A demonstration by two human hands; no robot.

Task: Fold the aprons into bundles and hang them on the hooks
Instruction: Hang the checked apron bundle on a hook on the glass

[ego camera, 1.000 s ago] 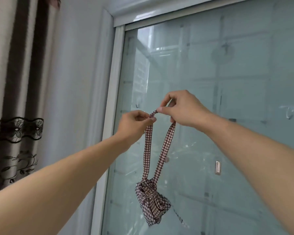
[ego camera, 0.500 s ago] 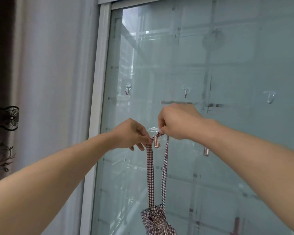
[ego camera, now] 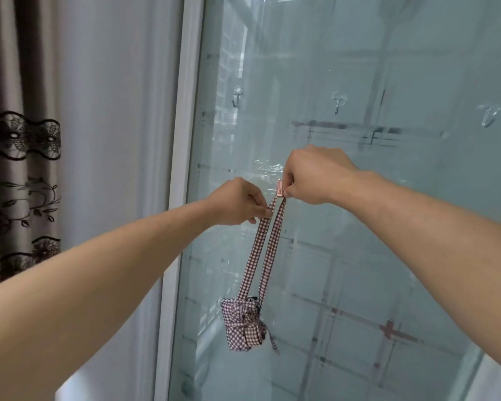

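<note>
Frosted glass panel in a white frame, filling the view from 12 to 5 o'clock, with three clear hooks in a row near 1 o'clock and a small metal hook at centre. Left hand pinching the left side of the checked strap loop, right hand pinching its top at the metal hook; folded apron bundle hanging below against the glass, toward 6 o'clock. Grey curtain with black lace trim at 9 o'clock, beside a pale wall.
</note>
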